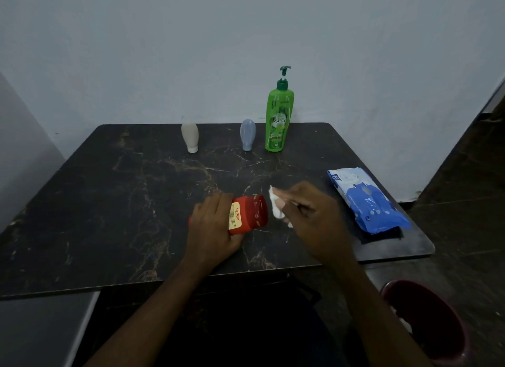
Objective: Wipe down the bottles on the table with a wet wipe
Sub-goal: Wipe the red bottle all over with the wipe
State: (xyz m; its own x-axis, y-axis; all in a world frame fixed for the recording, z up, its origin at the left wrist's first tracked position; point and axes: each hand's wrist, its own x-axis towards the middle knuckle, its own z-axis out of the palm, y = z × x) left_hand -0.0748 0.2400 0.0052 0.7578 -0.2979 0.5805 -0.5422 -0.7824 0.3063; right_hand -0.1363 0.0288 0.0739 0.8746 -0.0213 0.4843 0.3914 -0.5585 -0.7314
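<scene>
Here, a dark, marble-veined rectangular worktop (109,202) carries everything. A blue-and-white soft plastic pack of wipes (369,202) lies flat along its right edge. A tall green plastic pump bottle (278,120) stands upright at the far edge. Toward the near edge, the left hand (210,224) grips a red plastic bottle with a cream label (250,215), tipped sideways. A beige squeeze bottle (190,137) and a pale blue squeeze bottle (247,134) stand cap-down along the far edge. The right hand (314,219) pinches a crumpled white wet wipe (274,205) just beside the red bottle's right end.
</scene>
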